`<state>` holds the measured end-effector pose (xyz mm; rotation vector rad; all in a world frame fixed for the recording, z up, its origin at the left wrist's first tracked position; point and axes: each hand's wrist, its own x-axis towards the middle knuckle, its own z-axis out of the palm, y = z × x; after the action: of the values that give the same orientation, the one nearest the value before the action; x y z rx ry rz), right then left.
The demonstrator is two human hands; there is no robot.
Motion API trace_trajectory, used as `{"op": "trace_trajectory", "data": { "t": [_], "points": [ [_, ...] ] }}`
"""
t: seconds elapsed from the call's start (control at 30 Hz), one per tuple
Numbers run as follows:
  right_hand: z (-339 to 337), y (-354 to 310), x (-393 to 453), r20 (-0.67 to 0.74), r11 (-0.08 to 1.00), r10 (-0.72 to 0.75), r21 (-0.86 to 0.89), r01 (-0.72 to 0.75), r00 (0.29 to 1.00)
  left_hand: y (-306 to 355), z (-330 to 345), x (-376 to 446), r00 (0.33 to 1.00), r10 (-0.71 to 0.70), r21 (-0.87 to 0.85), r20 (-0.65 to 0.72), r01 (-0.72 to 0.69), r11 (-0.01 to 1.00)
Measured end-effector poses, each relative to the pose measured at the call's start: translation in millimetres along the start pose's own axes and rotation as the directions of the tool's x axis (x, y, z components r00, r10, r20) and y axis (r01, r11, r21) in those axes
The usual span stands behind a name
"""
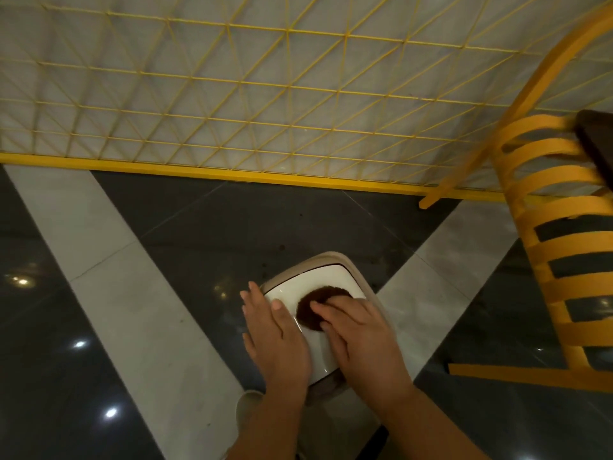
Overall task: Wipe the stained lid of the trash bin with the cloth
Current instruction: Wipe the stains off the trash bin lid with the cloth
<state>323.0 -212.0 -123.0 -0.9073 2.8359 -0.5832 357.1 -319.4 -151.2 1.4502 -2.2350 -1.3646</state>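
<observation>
Right hand [358,330] presses flat on brown cloth [311,310] atop lid [318,277]; left hand [275,327] flat, steadying lid edge.

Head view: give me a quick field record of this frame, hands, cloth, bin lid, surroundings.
view: head camera, looking down
bin: beige trash bin on the floor
lid: white lid, glossy
cloth: dark brown cloth lying on the lid
left hand: left hand flat along the lid's left edge, fingers straight, steadying it
right hand: right hand on the cloth, fingers extended and pressing it to the lid
stain: cannot tell, none plainly visible
floor: dark and pale tiles
nearby: yellow chair to the right, yellow grid fence behind
</observation>
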Motion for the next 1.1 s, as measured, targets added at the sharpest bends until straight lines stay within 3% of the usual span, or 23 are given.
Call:
{"op": "trace_trajectory", "data": {
  "t": [0.13,0.23,0.33,0.43,0.5,0.63,0.87,1.0,1.1],
  "points": [
    [0,-9,43,0.073,0.999,-0.029,-0.031,0.032,0.997,0,0,2,1.000,-0.023,0.048,0.007,0.023,0.999],
    [2,3,47,0.058,0.982,0.124,0.135,-0.131,0.991,0,0,1,1.000,-0.012,0.043,0.016,0.011,0.999],
    [0,15,21,0.042,0.960,0.234,0.149,-0.237,0.971,1,2,0,1.000,-0.020,0.008,-0.006,0.021,1.000],
    [-2,9,-12,0.024,0.976,0.188,0.107,-0.189,0.982,1,3,-2,1.000,-0.001,-0.049,-0.031,0.000,0.999],
    [3,-1,-21,-0.007,0.997,0.079,0.021,-0.079,0.997,-2,4,-2,0.999,0.016,-0.077,-0.038,-0.019,0.997],
    [7,-14,12,-0.042,0.999,-0.029,0.021,0.030,0.999,-4,4,0,0.999,0.025,-0.090,-0.041,-0.029,0.996],
    [13,17,19,0.006,0.914,0.360,0.198,-0.354,0.933,-6,8,1,0.997,0.043,-0.047,-0.068,-0.046,0.998],
    [1,30,-21,-0.015,0.935,0.312,0.183,-0.304,0.950,-1,5,3,0.995,0.067,0.095,-0.079,-0.060,0.994],
    [2,32,-42,-0.029,0.936,0.297,0.207,-0.285,0.954,7,-1,2,0.982,0.059,0.221,-0.178,-0.019,0.975]
  ]
}}
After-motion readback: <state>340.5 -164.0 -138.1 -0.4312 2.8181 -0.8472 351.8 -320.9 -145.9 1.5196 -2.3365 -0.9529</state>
